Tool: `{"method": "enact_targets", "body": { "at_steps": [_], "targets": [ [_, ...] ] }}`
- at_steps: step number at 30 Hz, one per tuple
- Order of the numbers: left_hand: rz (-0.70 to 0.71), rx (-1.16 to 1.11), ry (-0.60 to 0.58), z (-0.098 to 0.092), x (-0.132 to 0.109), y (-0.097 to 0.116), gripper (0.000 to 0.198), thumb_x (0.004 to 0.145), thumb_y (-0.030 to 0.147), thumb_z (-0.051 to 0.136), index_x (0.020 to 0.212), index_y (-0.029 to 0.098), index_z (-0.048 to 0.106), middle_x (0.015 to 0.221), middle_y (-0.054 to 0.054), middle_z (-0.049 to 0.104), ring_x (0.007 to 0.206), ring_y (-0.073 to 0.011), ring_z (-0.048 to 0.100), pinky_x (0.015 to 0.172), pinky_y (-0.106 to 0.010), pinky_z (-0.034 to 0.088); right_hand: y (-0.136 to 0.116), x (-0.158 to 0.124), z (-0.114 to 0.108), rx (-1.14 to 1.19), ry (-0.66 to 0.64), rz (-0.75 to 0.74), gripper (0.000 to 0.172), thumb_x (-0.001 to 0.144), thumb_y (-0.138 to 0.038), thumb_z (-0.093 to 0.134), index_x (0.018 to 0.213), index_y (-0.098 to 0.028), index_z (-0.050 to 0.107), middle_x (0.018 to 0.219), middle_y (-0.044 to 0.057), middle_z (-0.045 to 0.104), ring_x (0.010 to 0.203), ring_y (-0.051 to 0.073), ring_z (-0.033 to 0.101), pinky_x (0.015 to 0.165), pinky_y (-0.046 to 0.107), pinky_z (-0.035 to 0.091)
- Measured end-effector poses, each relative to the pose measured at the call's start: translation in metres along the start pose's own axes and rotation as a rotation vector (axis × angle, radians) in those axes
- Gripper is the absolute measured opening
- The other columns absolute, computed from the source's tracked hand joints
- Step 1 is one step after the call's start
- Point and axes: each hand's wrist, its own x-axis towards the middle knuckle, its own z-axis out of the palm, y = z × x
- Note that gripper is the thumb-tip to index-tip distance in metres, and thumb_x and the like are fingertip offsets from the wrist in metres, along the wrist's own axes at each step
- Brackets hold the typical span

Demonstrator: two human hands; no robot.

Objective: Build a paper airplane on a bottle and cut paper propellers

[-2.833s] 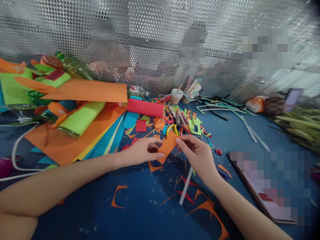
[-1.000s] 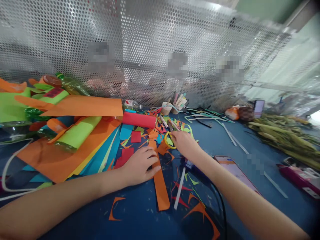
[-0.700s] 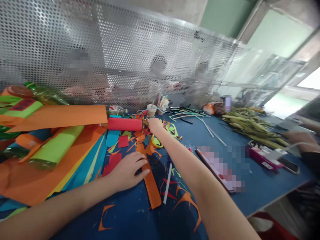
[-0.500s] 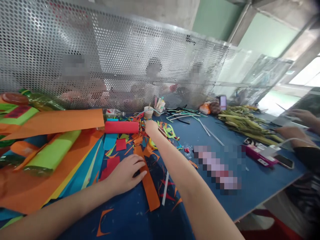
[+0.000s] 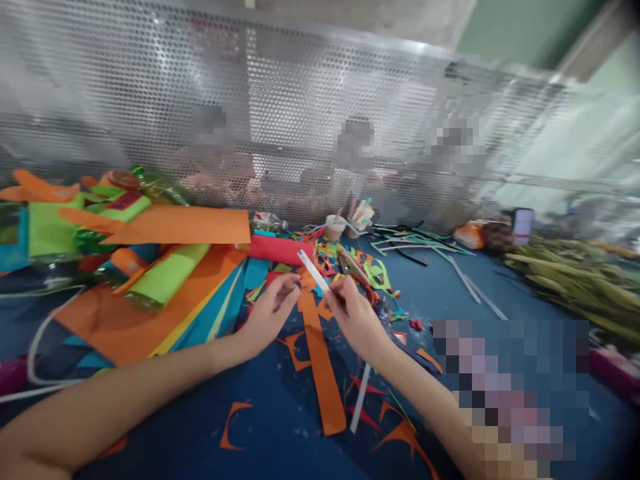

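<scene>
Both bare forearms reach in from the near edge and converge over the upper end of the orange paper strip [image 5: 320, 353]. The left hand [image 5: 267, 315] lies left of that strip, palm turned inward, fingers [image 5: 289, 288] loosely curved toward its top (the blur hides whether they pinch anything). The right hand [image 5: 354, 319] is just right of the strip, wrist straight. Its thumb and forefinger are closed on the lower end of a thin white stick [image 5: 313, 269] that slants up and left between the hands.
</scene>
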Motion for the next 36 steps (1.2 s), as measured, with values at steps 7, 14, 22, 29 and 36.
{"method": "enact_targets", "body": {
  "at_steps": [7, 14, 22, 29, 36],
  "targets": [
    [0.095, -0.162, 0.03, -0.004, -0.001, 0.013, 0.027, 0.09, 0.033, 0.042, 0.11, 0.018, 0.052, 0.09, -0.005, 0.057, 0.081, -0.0147, 0.057, 0.076, -0.028, 0.048, -0.003, -0.015, 0.013, 0.275, -0.015, -0.111, 0.008, 0.09, -0.028, 0.042, 0.085, -0.022, 0.04, 0.072, 0.001, 0.056, 0.066, 0.015, 0.059, 0.061, 0.024, 0.045],
    [0.066, 0.048, 0.019, -0.005, -0.001, 0.005, 0.031, 0.09, 0.03, 0.044, 0.117, 0.018, 0.05, 0.099, -0.007, 0.06, 0.089, -0.0165, 0.057, 0.081, -0.031, 0.047, 0.003, -0.01, 0.004, -0.009, 0.07, -0.104, 0.009, 0.088, -0.028, 0.042, 0.083, -0.021, 0.04, 0.06, -0.001, 0.054, 0.052, 0.015, 0.056, 0.049, 0.023, 0.038],
    [0.336, 0.448, -0.289, 0.002, -0.007, -0.007, 0.018, 0.087, 0.021, 0.046, 0.093, 0.018, 0.062, 0.093, -0.005, 0.061, 0.094, -0.0173, 0.054, 0.086, -0.034, 0.044, 0.04, 0.028, -0.003, -0.485, 0.044, 0.084, 0.018, 0.09, -0.021, 0.035, 0.095, -0.016, 0.051, 0.071, 0.006, 0.065, 0.066, 0.019, 0.062, 0.055, 0.025, 0.037],
    [0.442, 0.542, -0.366, 0.004, -0.011, -0.006, 0.021, 0.088, 0.022, 0.044, 0.084, 0.014, 0.063, 0.086, -0.006, 0.06, 0.085, -0.0159, 0.053, 0.082, -0.032, 0.043, 0.079, 0.07, -0.022, -0.586, -0.086, 0.203, 0.02, 0.084, -0.02, 0.047, 0.089, -0.013, 0.064, 0.092, 0.014, 0.067, 0.091, 0.023, 0.061, 0.075, 0.028, 0.041],
    [0.464, 0.61, -0.475, 0.004, -0.014, -0.005, 0.025, 0.088, 0.029, 0.045, 0.079, 0.015, 0.063, 0.08, -0.006, 0.06, 0.081, -0.0166, 0.055, 0.077, -0.031, 0.043, 0.104, 0.095, -0.024, -0.59, -0.172, 0.376, 0.014, 0.072, -0.026, 0.061, 0.074, -0.013, 0.066, 0.082, 0.016, 0.068, 0.081, 0.027, 0.065, 0.065, 0.029, 0.044]
  ]
}}
